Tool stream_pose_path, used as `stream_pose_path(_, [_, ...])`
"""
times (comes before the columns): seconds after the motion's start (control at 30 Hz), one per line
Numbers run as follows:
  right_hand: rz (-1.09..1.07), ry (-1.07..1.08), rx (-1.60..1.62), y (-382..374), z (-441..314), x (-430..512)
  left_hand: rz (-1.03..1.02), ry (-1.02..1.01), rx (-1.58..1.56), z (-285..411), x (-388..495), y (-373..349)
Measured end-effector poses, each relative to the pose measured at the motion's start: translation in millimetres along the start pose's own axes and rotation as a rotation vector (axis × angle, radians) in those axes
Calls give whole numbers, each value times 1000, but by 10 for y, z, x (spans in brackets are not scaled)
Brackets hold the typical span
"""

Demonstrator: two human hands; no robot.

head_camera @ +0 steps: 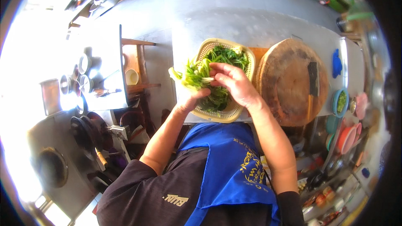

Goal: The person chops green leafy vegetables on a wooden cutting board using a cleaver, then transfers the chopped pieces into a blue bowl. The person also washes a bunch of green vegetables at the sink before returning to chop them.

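A bunch of leafy greens with pale green stems (191, 75) lies in my left hand (191, 99), above the left side of a yellow plastic basket (227, 117). My right hand (232, 81) is over the basket, its fingertips at the right end of the bunch; whether they pinch a stem cannot be told. More dark green leaves (227, 56) lie inside the basket, under and behind my hands. The basket stands on a metal worktop, just beyond the blue apron (232, 169).
Right of the basket, a cleaver (313, 78) lies on a thick round wooden chopping block (282, 84). Farther right are a blue cloth (337, 64) and a blue bowl of chopped greens (340, 102). At left stands a table (110, 102) with bowls and a brush.
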State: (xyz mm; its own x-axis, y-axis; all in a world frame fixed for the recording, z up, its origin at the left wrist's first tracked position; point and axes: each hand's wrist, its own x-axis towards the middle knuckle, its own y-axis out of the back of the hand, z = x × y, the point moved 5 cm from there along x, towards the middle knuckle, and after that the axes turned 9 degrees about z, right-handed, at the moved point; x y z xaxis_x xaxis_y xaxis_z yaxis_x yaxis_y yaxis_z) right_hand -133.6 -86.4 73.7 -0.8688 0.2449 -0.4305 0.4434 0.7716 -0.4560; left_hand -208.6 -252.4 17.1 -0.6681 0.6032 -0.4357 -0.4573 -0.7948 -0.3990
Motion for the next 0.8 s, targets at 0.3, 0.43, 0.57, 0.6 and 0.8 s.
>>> stream_pose_path(0.3, [255,190,-560,623,268,166,-163,-36,91,740,-315,8])
stream_pose_path(0.43, [4,66,-598,-76,443,-289,-34,-1,117,684,-383,92])
stream_pose_path(0.57, [113,178,-831,-12,731,-332,24,74,-24,511,-440,165])
stream_pose_path(0.6, [276,95,-815,266,872,-227,12,71,-17,494,-455,161])
stream_pose_path(0.8, [351,298,-1739,799,1464,131,-25,28,88,553,-438,84])
